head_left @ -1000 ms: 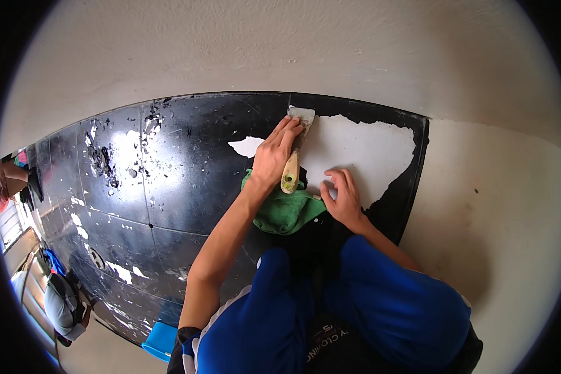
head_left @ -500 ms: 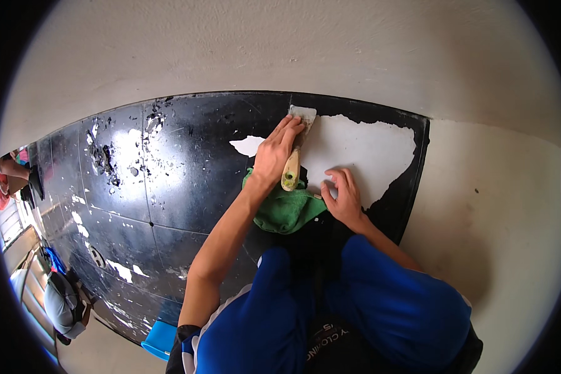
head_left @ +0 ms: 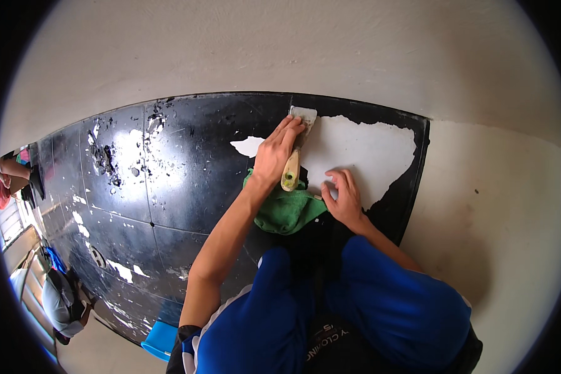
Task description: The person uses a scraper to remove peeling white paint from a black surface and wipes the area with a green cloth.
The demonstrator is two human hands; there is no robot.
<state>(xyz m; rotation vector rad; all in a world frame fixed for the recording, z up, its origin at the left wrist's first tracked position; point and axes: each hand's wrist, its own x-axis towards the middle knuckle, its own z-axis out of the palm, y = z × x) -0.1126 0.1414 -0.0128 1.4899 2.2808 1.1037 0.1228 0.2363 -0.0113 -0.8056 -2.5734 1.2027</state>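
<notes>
My left hand [head_left: 277, 154] is closed around a scraper [head_left: 291, 171] with a pale wooden handle and a wide metal blade. Its fingers press along the blade, which lies flat on the black surface at the edge of a large white peeled patch [head_left: 368, 153]. Below the handle a crumpled green cloth [head_left: 287, 210] lies on the black surface. My right hand [head_left: 345, 198] rests on the lower part of the white patch, fingers curved and apart, the thumb close to the cloth's right corner; whether they touch I cannot tell.
The black panelled surface [head_left: 193, 187] stretches left, with flaking spots and smaller white patches. A plain wall [head_left: 262, 50] borders it at the far side. A blue plastic piece [head_left: 159, 340] stands by the near edge. Other people [head_left: 62, 302] are at the far left.
Both of my hands, the scraper and the cloth stay in place. At the far left, a person has shifted slightly.
</notes>
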